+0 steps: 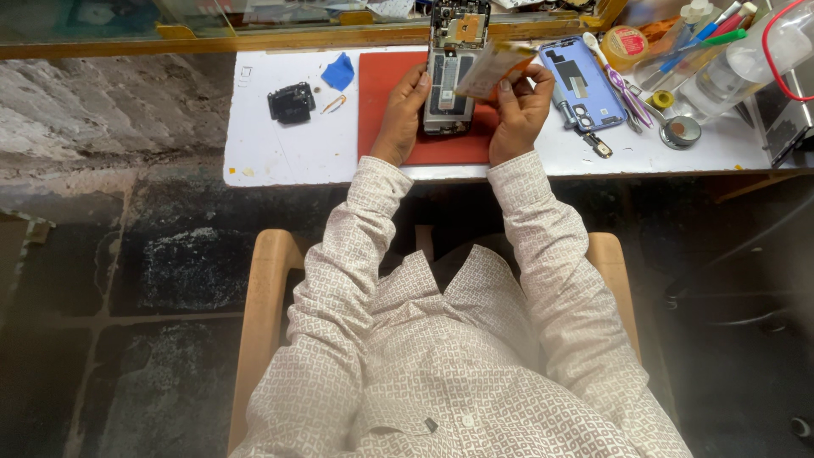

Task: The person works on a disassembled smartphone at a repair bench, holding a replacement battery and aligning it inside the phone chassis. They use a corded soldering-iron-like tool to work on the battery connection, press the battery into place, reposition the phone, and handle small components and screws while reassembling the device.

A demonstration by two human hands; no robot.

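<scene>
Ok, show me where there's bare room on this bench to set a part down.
Free: the white bench top in front of the black module, left of the red mat, and a strip below the blue back cover. Crowded: the right end, around the tape roll, tweezers and bottles.

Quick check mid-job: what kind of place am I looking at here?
Most likely a phone repair bench: an opened phone with bare innards on a red mat, a detached blue phone back cover, and tweezers and small tools alongside.

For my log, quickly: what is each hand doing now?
Left hand: shut on the opened phone.
Right hand: shut on the yellowish flat part.
</scene>
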